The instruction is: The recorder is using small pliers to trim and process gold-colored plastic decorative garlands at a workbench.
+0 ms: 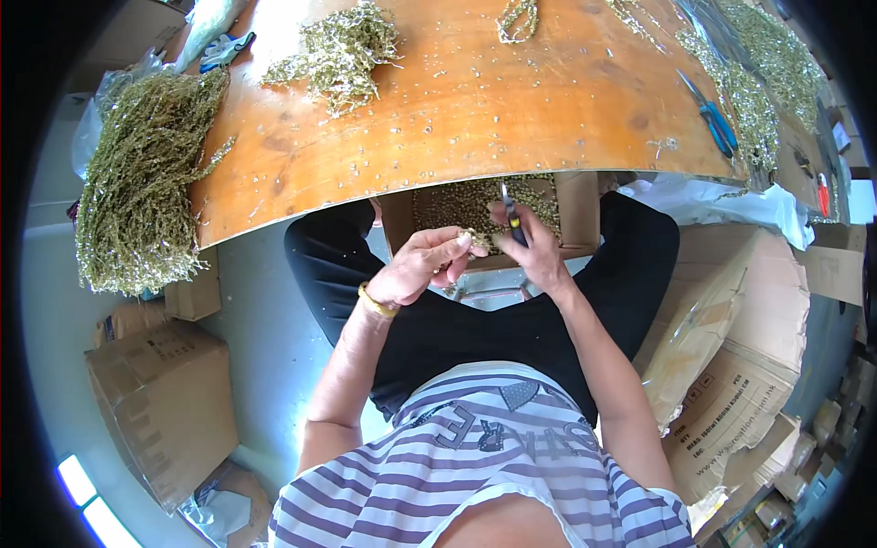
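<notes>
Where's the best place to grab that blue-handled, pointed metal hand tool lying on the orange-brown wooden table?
Probably around its blue handles, coming from the seated person's side of the table. They point toward the near edge, while the slim, pointed metal end faces away. Gold glittery strands lie just to the right, so keeping slightly left seems safer.

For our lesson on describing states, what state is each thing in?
Black-and-yellow metal tool: held in bare right hand, jaws unclear.
Bare left hand: pinching small gold piece.
Brown rectangular cardboard box: open, holding small gold beads.
Blue-handled metal pliers: lying on brown wooden table.
Tinselly gold strand bundle: draped over table edge.
</notes>
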`<control>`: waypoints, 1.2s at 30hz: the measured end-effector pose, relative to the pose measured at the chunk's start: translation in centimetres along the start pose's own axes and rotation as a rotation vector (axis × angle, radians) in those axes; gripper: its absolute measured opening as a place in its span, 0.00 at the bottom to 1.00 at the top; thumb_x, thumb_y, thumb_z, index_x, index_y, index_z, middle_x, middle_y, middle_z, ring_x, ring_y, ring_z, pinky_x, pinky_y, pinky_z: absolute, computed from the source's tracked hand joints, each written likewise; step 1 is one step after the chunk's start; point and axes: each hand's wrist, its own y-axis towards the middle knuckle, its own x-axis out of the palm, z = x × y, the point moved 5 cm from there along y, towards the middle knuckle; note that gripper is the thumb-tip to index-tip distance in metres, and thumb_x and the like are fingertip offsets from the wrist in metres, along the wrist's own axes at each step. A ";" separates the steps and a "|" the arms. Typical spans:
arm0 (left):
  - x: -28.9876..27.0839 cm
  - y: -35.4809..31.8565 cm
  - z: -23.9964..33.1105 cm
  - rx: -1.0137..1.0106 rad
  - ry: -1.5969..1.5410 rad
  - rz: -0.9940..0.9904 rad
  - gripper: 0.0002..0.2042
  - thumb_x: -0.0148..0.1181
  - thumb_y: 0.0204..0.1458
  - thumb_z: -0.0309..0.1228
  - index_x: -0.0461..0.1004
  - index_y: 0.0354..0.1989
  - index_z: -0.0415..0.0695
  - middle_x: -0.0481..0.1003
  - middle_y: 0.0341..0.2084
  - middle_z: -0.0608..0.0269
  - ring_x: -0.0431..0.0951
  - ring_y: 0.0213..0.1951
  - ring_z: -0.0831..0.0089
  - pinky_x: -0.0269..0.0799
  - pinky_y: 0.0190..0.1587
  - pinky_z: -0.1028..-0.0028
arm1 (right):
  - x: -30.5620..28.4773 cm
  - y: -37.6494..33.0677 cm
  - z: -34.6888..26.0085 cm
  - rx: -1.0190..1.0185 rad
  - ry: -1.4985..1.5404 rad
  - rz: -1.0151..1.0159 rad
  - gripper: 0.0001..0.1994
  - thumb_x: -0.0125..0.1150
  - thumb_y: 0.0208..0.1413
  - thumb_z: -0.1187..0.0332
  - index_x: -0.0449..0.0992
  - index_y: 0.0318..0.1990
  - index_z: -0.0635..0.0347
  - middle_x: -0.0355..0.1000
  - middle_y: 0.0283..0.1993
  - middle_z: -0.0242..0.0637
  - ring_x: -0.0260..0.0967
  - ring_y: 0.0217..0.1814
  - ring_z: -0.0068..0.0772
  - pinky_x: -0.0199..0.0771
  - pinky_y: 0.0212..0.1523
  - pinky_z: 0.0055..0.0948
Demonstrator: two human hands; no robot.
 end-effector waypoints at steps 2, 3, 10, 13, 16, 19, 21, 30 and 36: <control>0.9 -0.9 2.4 -0.006 -0.089 -0.082 0.15 0.45 0.57 0.37 0.71 0.36 0.36 0.59 0.11 0.74 0.52 0.13 0.86 0.47 0.16 0.84 | 0.1 1.7 1.9 0.014 0.182 -0.036 0.16 0.55 0.47 0.73 0.67 0.45 0.64 0.68 0.46 0.36 0.64 0.51 0.26 0.59 0.53 0.23; 1.6 -1.5 3.5 -0.011 -0.185 -0.165 0.15 0.45 0.57 0.37 0.71 0.36 0.36 0.59 0.10 0.73 0.52 0.13 0.86 0.47 0.16 0.84 | 0.1 2.3 2.3 0.014 0.185 -0.038 0.16 0.55 0.47 0.73 0.67 0.45 0.64 0.68 0.46 0.36 0.64 0.51 0.26 0.59 0.53 0.23; 1.9 -4.3 10.4 0.137 -0.152 -0.202 0.17 0.44 0.57 0.40 0.70 0.37 0.36 0.59 0.09 0.72 0.54 0.12 0.84 0.49 0.16 0.82 | 1.3 1.6 9.4 0.454 0.435 -0.433 0.17 0.51 0.50 0.65 0.65 0.45 0.64 0.69 0.34 0.37 0.63 0.31 0.23 0.64 0.33 0.24; 0.3 -5.2 12.4 0.240 -0.172 -0.100 0.17 0.43 0.57 0.41 0.71 0.38 0.38 0.58 0.10 0.74 0.53 0.13 0.85 0.47 0.16 0.83 | 1.8 0.0 4.8 0.430 0.732 -0.614 0.14 0.51 0.50 0.66 0.64 0.42 0.64 0.68 0.33 0.40 0.66 0.33 0.31 0.65 0.37 0.27; -1.0 -5.9 13.1 0.299 -0.228 -0.044 0.16 0.42 0.58 0.39 0.70 0.39 0.38 0.57 0.11 0.74 0.51 0.13 0.85 0.47 0.17 0.84 | 1.3 -1.5 1.2 0.428 0.678 -0.624 0.15 0.52 0.48 0.65 0.64 0.41 0.63 0.66 0.28 0.38 0.63 0.27 0.28 0.64 0.34 0.26; -2.3 -6.2 13.8 0.335 -0.282 -0.059 0.16 0.41 0.58 0.38 0.68 0.41 0.37 0.56 0.13 0.73 0.50 0.14 0.85 0.47 0.17 0.85 | 1.0 -2.1 1.3 0.401 0.586 -0.619 0.14 0.52 0.48 0.66 0.64 0.41 0.62 0.64 0.25 0.35 0.61 0.26 0.25 0.61 0.31 0.24; -3.1 -6.3 13.8 0.372 -0.306 -0.015 0.16 0.40 0.59 0.37 0.67 0.42 0.36 0.56 0.13 0.73 0.49 0.14 0.86 0.47 0.17 0.85 | 0.1 -2.3 1.4 0.401 0.671 -0.466 0.11 0.50 0.48 0.68 0.64 0.40 0.61 0.62 0.24 0.33 0.59 0.25 0.23 0.60 0.30 0.24; -1.8 -7.5 8.6 0.343 -0.203 0.210 0.15 0.43 0.57 0.41 0.69 0.38 0.41 0.60 0.12 0.71 0.53 0.13 0.83 0.49 0.16 0.82 | -0.8 -4.1 -2.6 0.408 0.885 -0.061 0.07 0.49 0.51 0.69 0.64 0.37 0.59 0.64 0.29 0.35 0.62 0.31 0.28 0.64 0.35 0.28; 1.0 -4.2 -1.2 0.012 -0.643 0.114 0.13 0.42 0.58 0.38 0.67 0.38 0.41 0.67 0.16 0.69 0.60 0.15 0.81 0.56 0.20 0.81 | -0.8 -4.5 -8.2 0.088 0.785 0.122 0.04 0.45 0.52 0.74 0.62 0.36 0.59 0.63 0.28 0.35 0.61 0.31 0.27 0.63 0.35 0.29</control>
